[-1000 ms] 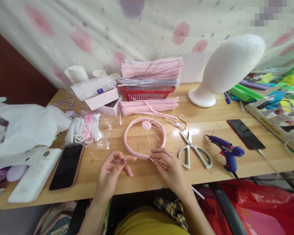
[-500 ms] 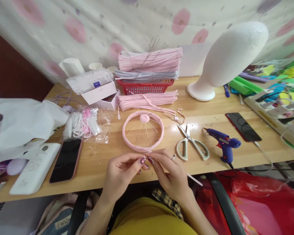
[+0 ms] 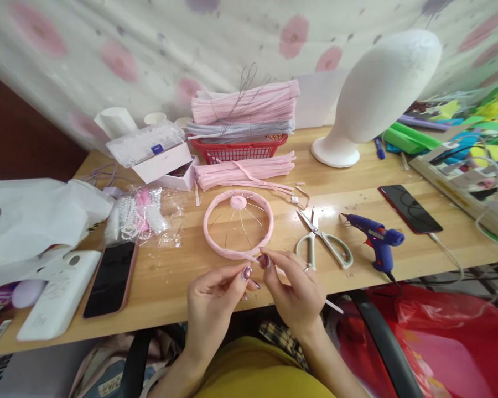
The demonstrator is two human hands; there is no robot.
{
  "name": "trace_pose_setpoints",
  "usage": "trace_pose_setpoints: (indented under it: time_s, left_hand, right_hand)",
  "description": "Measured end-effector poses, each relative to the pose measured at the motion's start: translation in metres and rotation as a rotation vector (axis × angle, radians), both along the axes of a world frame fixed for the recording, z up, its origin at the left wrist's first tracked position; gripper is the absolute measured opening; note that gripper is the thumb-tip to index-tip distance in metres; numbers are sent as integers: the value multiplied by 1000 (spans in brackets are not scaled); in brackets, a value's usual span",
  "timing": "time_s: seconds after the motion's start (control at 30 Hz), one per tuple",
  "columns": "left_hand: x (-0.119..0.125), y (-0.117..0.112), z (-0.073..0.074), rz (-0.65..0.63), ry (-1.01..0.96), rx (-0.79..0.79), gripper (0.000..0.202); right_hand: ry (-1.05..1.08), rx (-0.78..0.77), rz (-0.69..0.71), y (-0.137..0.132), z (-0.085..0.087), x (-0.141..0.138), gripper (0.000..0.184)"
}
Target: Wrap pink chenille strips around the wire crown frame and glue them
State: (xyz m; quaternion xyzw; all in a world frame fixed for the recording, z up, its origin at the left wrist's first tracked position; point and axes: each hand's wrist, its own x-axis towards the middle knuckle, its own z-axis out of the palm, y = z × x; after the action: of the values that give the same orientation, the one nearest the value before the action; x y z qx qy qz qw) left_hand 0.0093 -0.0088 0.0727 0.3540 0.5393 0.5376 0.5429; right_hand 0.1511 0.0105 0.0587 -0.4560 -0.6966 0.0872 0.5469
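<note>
My right hand (image 3: 296,287) is closed in a pinch on a thin pale pink strip (image 3: 334,305), whose free end sticks out past the wrist on the right. Close beside it, my left hand (image 3: 213,301) is also closed, thumb against fingers; whatever sits between those fingertips is too small to make out. Just beyond both hands a pink-wrapped ring (image 3: 207,232) lies on the table, with thin wires running from its rim to a small pink disc (image 3: 238,203). The right fingertips are at the ring's near edge; whether they touch it I cannot tell.
Scissors (image 3: 315,235) lie open to the right, then a blue glue gun (image 3: 375,237) and a phone (image 3: 410,207). Behind the ring are a pink strip bundle (image 3: 244,171) and a red basket (image 3: 238,152). A white foam head (image 3: 385,94) stands back right; another phone (image 3: 110,279) lies left.
My fingertips have drawn slightly apart, the right hand moving up toward the ring's near edge. More of the strip shows under the right fingers. The whole view has shifted a little.
</note>
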Motion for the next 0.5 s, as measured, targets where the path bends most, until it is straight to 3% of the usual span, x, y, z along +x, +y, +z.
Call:
trace_pose_setpoints:
  time_s: [0.13, 0.23, 0.33, 0.5]
  left_hand:
    - [-2, 2, -2, 17, -74, -39, 24]
    - [-5, 4, -1, 28, -57, 20, 26]
    - [-9, 7, 5, 38, 66, 193, 19]
    - [-14, 12, 17, -24, 369, 418, 15]
  right_hand:
    - [308, -227, 67, 1, 3, 4, 21]
    - [688, -474, 278, 2, 2, 2, 19]
    - [967, -676, 469, 3, -1, -2, 23]
    - [1050, -776, 559, 3, -3, -7, 32]
